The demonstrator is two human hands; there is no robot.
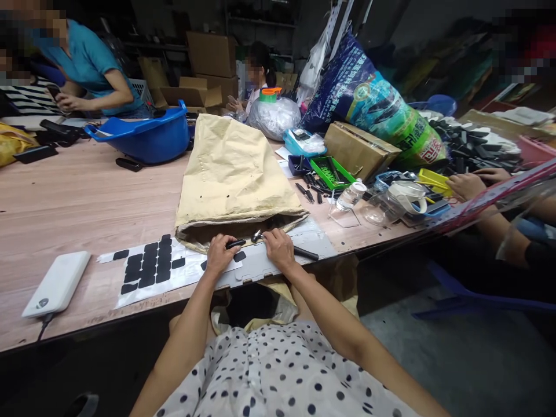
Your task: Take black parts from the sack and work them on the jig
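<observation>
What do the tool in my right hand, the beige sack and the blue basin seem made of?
Tool: head apparently shiny metal, by its glints; dark handle perhaps rubber or plastic.
Beige sack: matte heavy paper or coated fabric, by its stiff creases; unclear which.
Blue basin: probably glossy plastic, by its even, shiny surface.

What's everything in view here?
Paper sack: one, tan, table centre
Rounded pads: many, black, on white sheet
Power bank: one, white, near left
Basin: one, blue, far left
Printed sack: one, blue-green, back right
Cardboard boxes: several, brown, back and right
Tray: one, green, right of paper sack
Bottle: one, clear, near tray
Small clutter: many, mixed, table's right
Other people: at least four, varied clothes, around
Small part: one, black, in left hand
Black-handled tool: one, black-silver, in right hand
Hands: two, bare, centre
</observation>
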